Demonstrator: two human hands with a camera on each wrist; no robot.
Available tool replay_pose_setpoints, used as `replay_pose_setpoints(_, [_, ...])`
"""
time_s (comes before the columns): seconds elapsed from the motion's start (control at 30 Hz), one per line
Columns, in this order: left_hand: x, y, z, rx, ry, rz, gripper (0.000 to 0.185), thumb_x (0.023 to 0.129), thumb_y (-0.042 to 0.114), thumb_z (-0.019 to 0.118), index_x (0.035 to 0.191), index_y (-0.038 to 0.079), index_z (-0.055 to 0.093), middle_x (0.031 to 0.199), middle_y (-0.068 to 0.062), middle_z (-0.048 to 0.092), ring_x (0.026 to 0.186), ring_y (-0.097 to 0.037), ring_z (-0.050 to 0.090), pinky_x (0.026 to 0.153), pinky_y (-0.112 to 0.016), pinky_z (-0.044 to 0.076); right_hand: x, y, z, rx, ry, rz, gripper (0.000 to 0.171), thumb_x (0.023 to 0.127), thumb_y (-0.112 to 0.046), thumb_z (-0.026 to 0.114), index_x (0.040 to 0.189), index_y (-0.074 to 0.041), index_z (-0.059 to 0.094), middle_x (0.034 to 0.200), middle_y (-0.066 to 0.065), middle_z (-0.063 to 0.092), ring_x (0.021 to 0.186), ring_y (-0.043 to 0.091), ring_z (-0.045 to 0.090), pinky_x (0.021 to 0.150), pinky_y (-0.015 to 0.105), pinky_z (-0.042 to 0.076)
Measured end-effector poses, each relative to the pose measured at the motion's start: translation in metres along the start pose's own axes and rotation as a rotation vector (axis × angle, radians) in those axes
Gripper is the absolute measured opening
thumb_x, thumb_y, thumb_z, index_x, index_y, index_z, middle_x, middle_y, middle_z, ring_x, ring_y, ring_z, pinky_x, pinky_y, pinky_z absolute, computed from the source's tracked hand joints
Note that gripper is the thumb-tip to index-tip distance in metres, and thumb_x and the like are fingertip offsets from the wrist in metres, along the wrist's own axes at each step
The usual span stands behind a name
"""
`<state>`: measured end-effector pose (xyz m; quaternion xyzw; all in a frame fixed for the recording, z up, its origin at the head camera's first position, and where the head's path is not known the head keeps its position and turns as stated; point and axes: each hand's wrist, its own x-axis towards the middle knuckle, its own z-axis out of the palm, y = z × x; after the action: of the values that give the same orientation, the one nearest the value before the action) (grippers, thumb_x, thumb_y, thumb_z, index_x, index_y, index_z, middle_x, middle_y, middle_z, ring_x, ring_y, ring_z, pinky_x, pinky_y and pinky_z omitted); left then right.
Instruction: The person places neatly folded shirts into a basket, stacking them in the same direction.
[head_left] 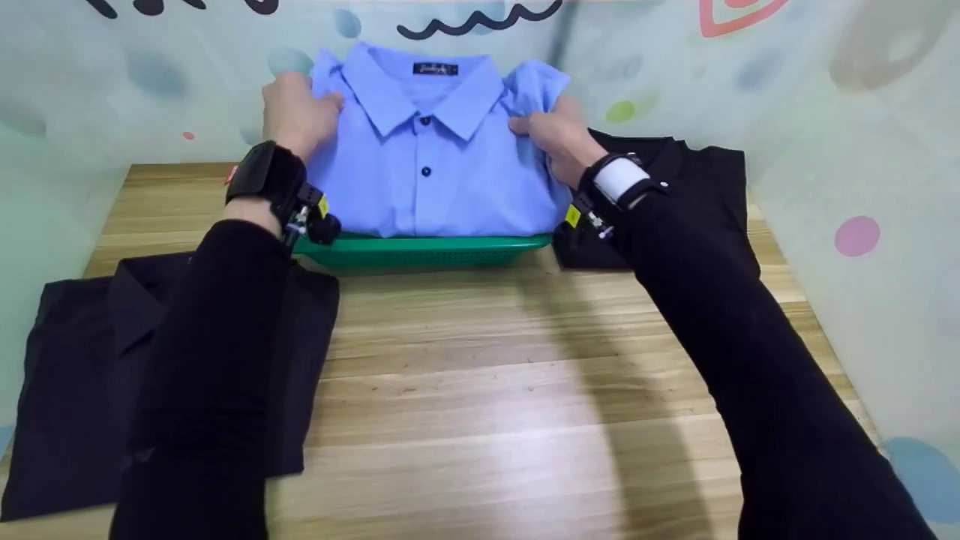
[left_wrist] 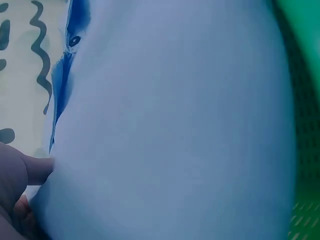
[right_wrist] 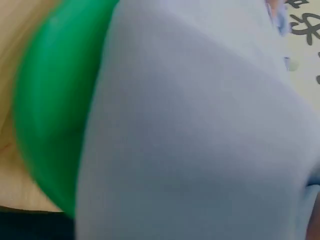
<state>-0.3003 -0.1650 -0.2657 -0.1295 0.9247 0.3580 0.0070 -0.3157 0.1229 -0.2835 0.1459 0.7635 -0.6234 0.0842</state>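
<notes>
A light blue button shirt (head_left: pixel 375 180), its collar upright and dark label showing, lies over the green basket (head_left: pixel 420 252) at the back of the table. My left hand (head_left: pixel 298 116) pinches the shirt at its left shoulder, thumb in front. At the opposite shoulder my right hand (head_left: pixel 556 139) pinches a bunched fold of the cloth. Up close in the left wrist view, the shirt (left_wrist: pixel 175 120) fills most of the picture beside my thumb. The shirt (right_wrist: pixel 190 130) also covers the right wrist view, next to the basket's green rim (right_wrist: pixel 55 100). Most of the basket's inside is hidden under the shirt.
A folded black shirt (head_left: pixel 67 375) lies at the front left, partly beneath my left forearm. Another black shirt (head_left: pixel 709 195) lies right of the basket, partly behind my right arm. Patterned walls (head_left: pixel 847 135) close off the wooden table (head_left: pixel 465 390) at the back and sides.
</notes>
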Motion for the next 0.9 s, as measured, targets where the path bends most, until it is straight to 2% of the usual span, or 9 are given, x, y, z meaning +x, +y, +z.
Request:
replay_pose_setpoints(0.07, [0.004,0.002,0.001,0.039,0.007,0.014,0.035,0.101,0.033,0.05,0.078,0.012,0.034,0.076,-0.001,0.027,0.064,-0.014,0.034,0.06,-0.03,0.03,0.002,0.0,0.004,-0.018,-0.011,0.005,0.05,0.093,0.0,0.064,0.139,-0.006,0.044,0.136,0.002,0.047,0.123,0.015,0.047,0.098,0.022,0.041])
replay_pose_setpoints(0.2, [0.009,0.003,0.005,0.135,-0.001,0.017,0.03,0.101,0.031,0.049,0.081,0.012,0.037,0.081,-0.002,0.033,0.073,-0.017,0.042,0.063,-0.032,0.033,0.003,0.003,0.01,-0.13,-0.059,0.06,0.048,0.093,0.001,0.063,0.138,-0.004,0.045,0.134,0.003,0.048,0.118,0.016,0.05,0.092,0.022,0.045])
replay_pose_setpoints(0.33, [0.011,-0.004,0.01,0.198,-0.055,-0.001,0.019,0.1,0.024,0.046,0.098,0.005,0.049,0.104,-0.009,0.049,0.091,-0.024,0.048,0.07,-0.037,0.039,0.005,0.006,0.013,-0.24,-0.122,0.118,0.048,0.093,0.0,0.065,0.137,-0.006,0.046,0.131,0.001,0.047,0.114,0.014,0.049,0.09,0.021,0.044])
replay_pose_setpoints(0.43, [0.012,-0.01,0.01,0.226,-0.088,-0.012,0.029,0.098,0.021,0.045,0.118,0.001,0.052,0.12,-0.015,0.05,0.099,-0.028,0.049,0.076,-0.04,0.042,0.007,0.008,0.013,-0.244,-0.172,0.14,0.045,0.092,0.001,0.065,0.132,-0.006,0.046,0.126,0.0,0.045,0.111,0.014,0.047,0.089,0.021,0.043])
replay_pose_setpoints(0.5, [0.012,-0.012,0.009,0.238,-0.106,-0.019,0.033,0.097,0.02,0.045,0.123,-0.001,0.052,0.123,-0.017,0.05,0.101,-0.03,0.049,0.078,-0.041,0.042,0.007,0.009,0.013,-0.249,-0.189,0.145,0.045,0.092,0.001,0.065,0.132,-0.005,0.044,0.126,0.001,0.042,0.112,0.015,0.046,0.091,0.022,0.042])
replay_pose_setpoints(0.6, [0.011,-0.009,0.003,0.257,-0.157,-0.031,0.031,0.096,0.014,0.044,0.12,-0.004,0.051,0.124,-0.021,0.047,0.099,-0.031,0.048,0.076,-0.04,0.042,0.005,0.008,0.013,-0.26,-0.226,0.159,0.054,0.092,0.002,0.065,0.138,-0.004,0.037,0.133,0.002,0.037,0.117,0.016,0.043,0.095,0.024,0.042])
replay_pose_setpoints(0.77, [0.004,0.001,-0.007,0.25,-0.262,-0.039,0.009,0.093,0.004,0.041,0.097,-0.001,0.048,0.139,-0.03,0.036,0.083,-0.029,0.053,0.064,-0.032,0.045,-0.007,-0.005,0.012,-0.317,-0.279,0.214,0.086,0.095,-0.005,0.063,0.158,-0.018,0.006,0.159,-0.006,0.012,0.14,0.01,0.021,0.11,0.029,0.029])
replay_pose_setpoints(0.83, [0.0,0.006,-0.008,0.253,-0.294,-0.021,0.006,0.093,0.004,0.039,0.09,0.003,0.044,0.142,-0.032,0.033,0.083,-0.029,0.051,0.065,-0.032,0.043,-0.014,-0.013,0.01,-0.361,-0.28,0.213,0.09,0.096,-0.011,0.063,0.159,-0.021,-0.001,0.161,-0.011,0.003,0.143,0.008,0.011,0.113,0.034,0.024])
replay_pose_setpoints(0.9, [-0.005,0.009,-0.007,0.27,-0.316,0.005,0.007,0.093,0.005,0.038,0.088,0.004,0.041,0.136,-0.029,0.035,0.087,-0.03,0.043,0.069,-0.034,0.038,-0.021,-0.02,0.007,-0.393,-0.281,0.199,0.089,0.097,-0.016,0.062,0.158,-0.02,-0.003,0.162,-0.011,0.0,0.145,0.011,0.008,0.113,0.043,0.024])
